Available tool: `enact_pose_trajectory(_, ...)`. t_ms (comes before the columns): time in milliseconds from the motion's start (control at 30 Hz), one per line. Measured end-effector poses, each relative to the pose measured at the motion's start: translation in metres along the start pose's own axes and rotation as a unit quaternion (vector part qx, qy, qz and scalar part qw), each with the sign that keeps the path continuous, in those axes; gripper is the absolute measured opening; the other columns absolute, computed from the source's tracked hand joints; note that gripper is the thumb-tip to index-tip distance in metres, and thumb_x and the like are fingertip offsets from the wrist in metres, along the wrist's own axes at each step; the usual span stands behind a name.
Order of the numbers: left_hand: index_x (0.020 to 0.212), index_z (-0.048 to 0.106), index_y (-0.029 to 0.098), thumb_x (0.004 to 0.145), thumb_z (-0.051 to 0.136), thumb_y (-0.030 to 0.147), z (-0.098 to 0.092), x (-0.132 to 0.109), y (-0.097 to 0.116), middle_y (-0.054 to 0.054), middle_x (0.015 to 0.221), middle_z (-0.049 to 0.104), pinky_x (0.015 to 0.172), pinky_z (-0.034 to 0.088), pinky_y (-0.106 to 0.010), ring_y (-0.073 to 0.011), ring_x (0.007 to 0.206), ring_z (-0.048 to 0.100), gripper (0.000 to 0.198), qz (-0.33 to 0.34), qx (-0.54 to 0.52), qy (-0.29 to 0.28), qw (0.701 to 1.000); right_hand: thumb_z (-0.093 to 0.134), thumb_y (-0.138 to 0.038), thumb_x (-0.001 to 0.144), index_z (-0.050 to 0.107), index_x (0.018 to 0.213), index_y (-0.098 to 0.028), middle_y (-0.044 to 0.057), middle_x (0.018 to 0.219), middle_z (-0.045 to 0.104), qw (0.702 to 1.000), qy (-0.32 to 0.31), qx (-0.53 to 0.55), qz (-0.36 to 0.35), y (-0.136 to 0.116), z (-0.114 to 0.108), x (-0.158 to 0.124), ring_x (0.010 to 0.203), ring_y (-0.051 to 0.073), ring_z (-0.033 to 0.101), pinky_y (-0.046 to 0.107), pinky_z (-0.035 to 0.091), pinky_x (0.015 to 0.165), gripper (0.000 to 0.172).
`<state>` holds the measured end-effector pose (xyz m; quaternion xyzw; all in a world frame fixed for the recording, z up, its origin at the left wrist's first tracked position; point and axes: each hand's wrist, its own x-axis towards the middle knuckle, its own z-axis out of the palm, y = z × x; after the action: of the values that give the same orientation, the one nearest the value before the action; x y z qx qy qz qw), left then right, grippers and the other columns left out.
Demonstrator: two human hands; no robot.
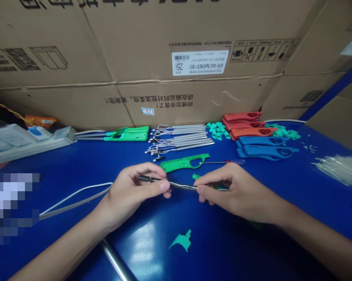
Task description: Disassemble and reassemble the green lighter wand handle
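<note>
My left hand (135,191) is closed on a pair of thin wires (181,186), black and white, with a small black cylindrical piece (143,178) at their left end. My right hand (231,191) pinches the same wires farther right, between thumb and forefinger. Just beyond my hands lies a green lighter handle half (180,162), its hollow side up. A screwdriver (237,162) rests at its right end, the thin shaft pointing left. A small green part (195,176) shows beside my right fingers, partly hidden. Nearer me, a teal curved piece (182,240) lies on the blue table.
Metal tubes with wires (193,140) lie in a row behind. Around them are a green lighter (131,134), teal caps (218,130), red handles (241,125), blue handles (263,148), a power strip (59,136) and clear sticks (339,168). A cardboard wall (152,39) stands behind.
</note>
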<state>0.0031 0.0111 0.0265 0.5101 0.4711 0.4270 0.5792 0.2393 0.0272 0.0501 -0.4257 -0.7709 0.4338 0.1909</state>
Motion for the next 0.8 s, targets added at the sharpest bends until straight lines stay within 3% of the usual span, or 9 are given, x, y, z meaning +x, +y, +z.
enact_pose_trajectory(100, 0.113, 0.066, 0.02, 0.067, 0.084, 0.039, -0.018, 0.0, 0.012, -0.009, 0.089, 0.076, 0.075, 0.057, -0.034, -0.0236, 0.079, 0.073, 0.053, 0.017, 0.09, -0.067, 0.994, 0.055, -0.025, 0.089, 0.067, 0.062, -0.018, 0.001, 0.061, 0.065, 1.0, 0.019, 0.0, -0.004, 0.001, -0.009, -0.002, 0.056, 0.013, 0.056, 0.024, 0.042, 0.051, 0.03)
enact_pose_trajectory(133, 0.113, 0.068, 0.02, 0.062, 0.087, 0.036, -0.028, -0.004, 0.018, -0.009, 0.091, 0.076, 0.076, 0.057, -0.033, -0.0237, 0.08, 0.072, 0.056, 0.022, 0.126, -0.072, 0.989, 0.055, -0.027, 0.089, 0.068, 0.063, -0.019, 0.002, 0.062, 0.066, 1.0, 0.03, 0.004, -0.009, 0.001, -0.012, -0.003, 0.056, 0.013, 0.057, 0.025, 0.043, 0.052, 0.03)
enact_pose_trajectory(200, 0.098, 0.075, 0.02, 0.054, 0.092, 0.023, -0.047, -0.017, 0.029, -0.008, 0.095, 0.075, 0.081, 0.053, -0.028, -0.0231, 0.088, 0.069, 0.047, 0.019, 0.199, -0.074, 0.977, 0.058, -0.03, 0.088, 0.072, 0.067, -0.02, 0.002, 0.063, 0.068, 0.997, 0.066, 0.009, -0.026, 0.001, -0.017, -0.005, 0.056, 0.014, 0.058, 0.025, 0.046, 0.051, 0.027)
enact_pose_trajectory(300, 0.1, 0.075, 0.03, 0.061, 0.088, 0.032, -0.067, -0.048, 0.032, -0.001, 0.105, 0.072, 0.083, 0.05, -0.025, -0.0214, 0.094, 0.066, 0.041, 0.01, 0.434, -0.149, 0.888, 0.06, -0.029, 0.085, 0.075, 0.069, -0.021, 0.003, 0.064, 0.07, 0.991, 0.121, 0.011, -0.052, 0.0, -0.021, -0.007, 0.055, 0.015, 0.059, 0.024, 0.048, 0.049, 0.023)
enact_pose_trajectory(400, 0.095, 0.072, 0.028, 0.058, 0.091, 0.027, -0.07, -0.076, 0.019, 0.0, 0.108, 0.069, 0.086, 0.049, -0.023, -0.0212, 0.1, 0.064, 0.042, 0.005, 0.455, -0.182, 0.872, 0.061, -0.028, 0.084, 0.076, 0.07, -0.021, 0.003, 0.064, 0.071, 0.99, 0.132, 0.013, -0.057, -0.005, -0.021, -0.007, 0.055, 0.015, 0.06, 0.024, 0.048, 0.047, 0.022)
enact_pose_trajectory(500, 0.083, 0.07, 0.025, 0.081, 0.072, 0.015, -0.062, -0.086, 0.008, 0.002, 0.091, 0.069, 0.086, 0.044, -0.022, -0.0167, 0.093, 0.063, 0.01, -0.015, 0.471, -0.208, 0.857, 0.062, -0.029, 0.083, 0.076, 0.069, -0.02, 0.003, 0.062, 0.07, 0.991, 0.126, 0.021, -0.043, -0.01, -0.02, -0.006, 0.052, 0.014, 0.059, 0.022, 0.045, 0.042, 0.022)
enact_pose_trajectory(567, 0.087, 0.072, 0.025, 0.088, 0.065, 0.02, -0.054, -0.081, 0.005, 0.0, 0.096, 0.069, 0.086, 0.044, -0.024, -0.0175, 0.094, 0.063, 0.008, -0.02, 0.427, -0.2, 0.881, 0.063, -0.03, 0.082, 0.075, 0.069, -0.019, 0.004, 0.061, 0.069, 0.991, 0.128, 0.034, -0.036, -0.011, -0.021, -0.006, 0.049, 0.013, 0.057, 0.021, 0.04, 0.037, 0.021)
enact_pose_trajectory(667, 0.089, 0.072, 0.02, 0.085, 0.071, 0.024, -0.039, -0.057, 0.004, -0.004, 0.09, 0.072, 0.081, 0.047, -0.025, -0.0172, 0.085, 0.065, 0.006, 0.009, 0.137, -0.042, 0.99, 0.066, -0.034, 0.081, 0.075, 0.069, -0.018, 0.003, 0.057, 0.066, 0.982, 0.177, 0.059, -0.024, -0.008, -0.024, -0.005, 0.046, 0.012, 0.052, 0.021, 0.036, 0.035, 0.021)
enact_pose_trajectory(800, 0.107, 0.063, 0.017, 0.089, 0.067, 0.036, -0.018, -0.011, 0.009, -0.005, 0.082, 0.071, 0.071, 0.056, -0.031, -0.0183, 0.071, 0.069, 0.026, 0.05, -0.032, 0.025, 0.998, 0.068, -0.04, 0.08, 0.073, 0.069, -0.018, 0.005, 0.064, 0.068, 0.965, 0.234, 0.117, -0.031, 0.0, -0.028, -0.002, 0.051, 0.013, 0.055, 0.022, 0.041, 0.041, 0.026)
